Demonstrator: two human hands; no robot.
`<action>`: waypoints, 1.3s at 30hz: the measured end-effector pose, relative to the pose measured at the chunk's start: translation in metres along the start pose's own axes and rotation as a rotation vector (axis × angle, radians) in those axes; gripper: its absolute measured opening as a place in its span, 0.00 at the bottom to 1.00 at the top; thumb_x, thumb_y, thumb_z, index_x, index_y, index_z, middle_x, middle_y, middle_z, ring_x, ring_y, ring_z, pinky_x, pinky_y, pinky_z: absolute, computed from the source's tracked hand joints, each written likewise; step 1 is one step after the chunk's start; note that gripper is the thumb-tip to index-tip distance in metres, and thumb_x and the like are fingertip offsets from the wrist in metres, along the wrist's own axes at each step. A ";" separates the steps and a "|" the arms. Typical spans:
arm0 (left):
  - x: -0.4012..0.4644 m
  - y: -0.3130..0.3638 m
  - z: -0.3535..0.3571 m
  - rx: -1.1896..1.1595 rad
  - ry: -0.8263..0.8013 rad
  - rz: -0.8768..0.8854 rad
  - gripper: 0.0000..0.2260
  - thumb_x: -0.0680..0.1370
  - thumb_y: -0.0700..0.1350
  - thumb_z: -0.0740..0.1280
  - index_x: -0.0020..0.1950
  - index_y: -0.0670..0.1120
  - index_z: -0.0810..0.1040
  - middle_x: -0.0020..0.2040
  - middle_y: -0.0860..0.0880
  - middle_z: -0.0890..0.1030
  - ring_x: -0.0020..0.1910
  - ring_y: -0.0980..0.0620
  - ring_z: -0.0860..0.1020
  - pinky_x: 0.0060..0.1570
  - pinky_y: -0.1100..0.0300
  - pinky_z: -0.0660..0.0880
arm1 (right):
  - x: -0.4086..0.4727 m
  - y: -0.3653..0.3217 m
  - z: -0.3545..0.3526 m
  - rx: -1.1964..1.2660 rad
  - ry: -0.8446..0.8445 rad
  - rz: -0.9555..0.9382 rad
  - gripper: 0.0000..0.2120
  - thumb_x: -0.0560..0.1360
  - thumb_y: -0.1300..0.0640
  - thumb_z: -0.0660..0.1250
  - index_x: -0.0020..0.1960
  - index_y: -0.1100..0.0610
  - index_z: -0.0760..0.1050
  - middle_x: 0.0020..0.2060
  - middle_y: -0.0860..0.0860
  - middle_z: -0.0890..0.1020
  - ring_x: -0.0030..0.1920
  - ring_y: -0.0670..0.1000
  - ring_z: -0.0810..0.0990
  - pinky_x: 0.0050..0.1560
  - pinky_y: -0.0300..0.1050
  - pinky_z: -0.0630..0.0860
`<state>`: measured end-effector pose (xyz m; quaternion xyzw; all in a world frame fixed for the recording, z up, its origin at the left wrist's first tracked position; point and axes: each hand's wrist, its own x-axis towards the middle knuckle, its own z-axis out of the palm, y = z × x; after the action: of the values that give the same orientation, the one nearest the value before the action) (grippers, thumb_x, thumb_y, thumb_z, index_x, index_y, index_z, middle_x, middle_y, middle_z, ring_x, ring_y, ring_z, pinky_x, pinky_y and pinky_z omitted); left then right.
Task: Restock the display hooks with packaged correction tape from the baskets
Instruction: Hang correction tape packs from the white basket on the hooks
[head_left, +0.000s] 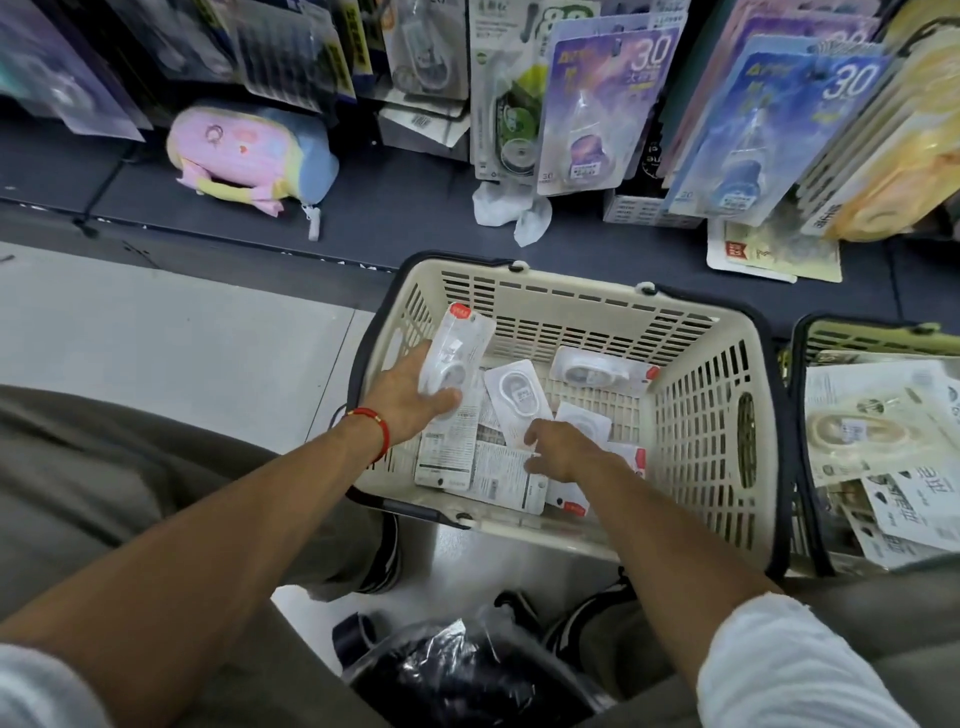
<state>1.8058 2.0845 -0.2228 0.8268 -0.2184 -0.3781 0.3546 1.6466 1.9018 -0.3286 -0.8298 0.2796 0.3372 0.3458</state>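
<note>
A cream plastic basket (706, 415) stands on the floor in front of me with several white correction tape packs (514, 395) lying in it. My left hand (410, 400), with a red string bracelet on the wrist, grips a small stack of these packs (457, 348), tilted upright at the basket's left side. My right hand (558, 449) reaches down onto the loose packs at the basket's bottom, fingers curled on one; the grip itself is hidden under the hand. Purple and blue packs (602, 109) hang on the display hooks above.
A second basket (810, 332) full of other packaged stationery sits at the right. A pastel plush bag (249, 156) and crumpled white wrapping (509, 213) lie on the dark base shelf. A black plastic bag (447, 675) lies between my knees. Grey floor tiles stretch left.
</note>
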 end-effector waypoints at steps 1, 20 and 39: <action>0.000 0.000 0.000 0.011 0.005 0.010 0.26 0.82 0.48 0.72 0.78 0.57 0.68 0.66 0.49 0.80 0.63 0.47 0.79 0.58 0.55 0.76 | 0.001 -0.001 -0.002 0.032 0.000 -0.001 0.19 0.80 0.55 0.73 0.69 0.54 0.75 0.66 0.57 0.78 0.61 0.56 0.79 0.60 0.48 0.77; -0.008 0.023 0.023 -0.371 -0.231 -0.054 0.21 0.73 0.68 0.70 0.65 0.67 0.78 0.62 0.56 0.84 0.62 0.52 0.83 0.62 0.46 0.81 | -0.034 -0.036 -0.089 1.719 0.057 -0.082 0.21 0.80 0.43 0.71 0.52 0.64 0.83 0.33 0.55 0.82 0.29 0.48 0.78 0.30 0.40 0.77; 0.001 -0.003 0.029 -0.559 -0.147 -0.343 0.24 0.74 0.36 0.76 0.65 0.58 0.78 0.61 0.47 0.84 0.58 0.41 0.84 0.48 0.38 0.85 | -0.006 0.052 -0.027 -0.098 0.202 0.177 0.49 0.73 0.48 0.80 0.83 0.46 0.54 0.78 0.61 0.62 0.78 0.64 0.64 0.76 0.61 0.63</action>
<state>1.7841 2.0740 -0.2383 0.6928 0.0110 -0.5361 0.4822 1.6165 1.8510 -0.3302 -0.8475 0.3685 0.2943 0.2437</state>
